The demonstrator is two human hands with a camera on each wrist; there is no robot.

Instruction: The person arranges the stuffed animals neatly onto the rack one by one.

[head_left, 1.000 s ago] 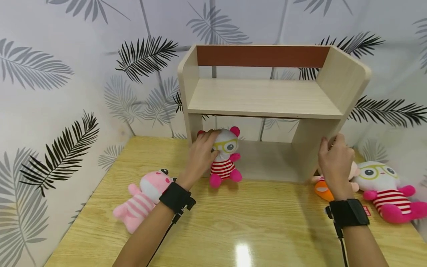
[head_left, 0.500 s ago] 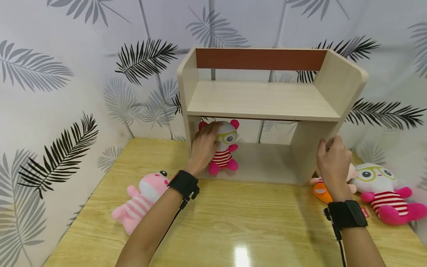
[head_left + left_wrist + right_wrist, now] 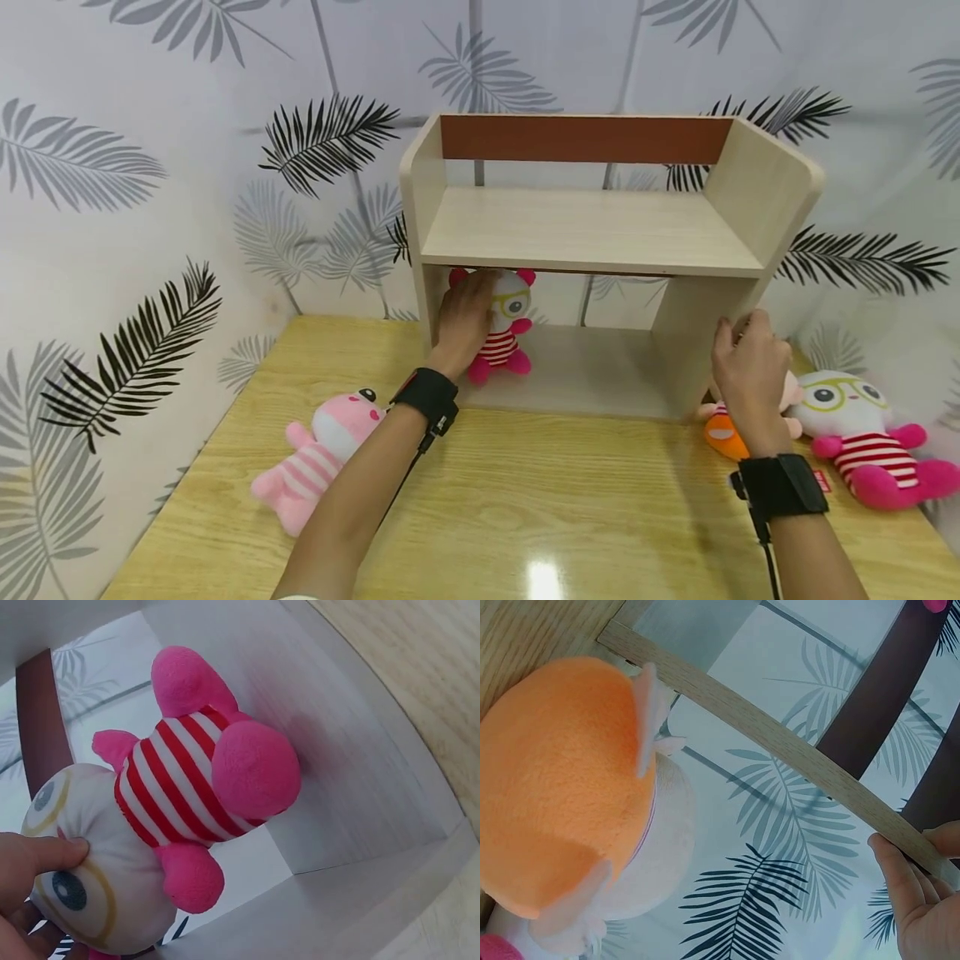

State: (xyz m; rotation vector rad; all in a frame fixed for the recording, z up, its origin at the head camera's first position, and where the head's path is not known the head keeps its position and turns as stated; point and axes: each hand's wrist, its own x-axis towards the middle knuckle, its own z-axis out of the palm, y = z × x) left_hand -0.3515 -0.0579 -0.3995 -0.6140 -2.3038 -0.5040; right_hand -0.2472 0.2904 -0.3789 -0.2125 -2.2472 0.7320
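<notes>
Wooden table (image 3: 600, 492) bears the shelf (image 3: 592, 227), hands (image 3: 465, 318) (image 3: 752, 367) partly hiding two plush toys (image 3: 513, 312) (image 3: 723, 435).

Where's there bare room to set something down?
The upper shelf between its side panels; the lower shelf right of the plush in the left hand; the tabletop between the forearms. Crowded: right end, with orange toy and spectacled toy.

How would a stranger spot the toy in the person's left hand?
Find the pale shelf unit on the table. In its lower compartment, at the left, the left hand grips the striped toy by its head. Only it is inside; its bespectacled lookalike rests outside.
</notes>
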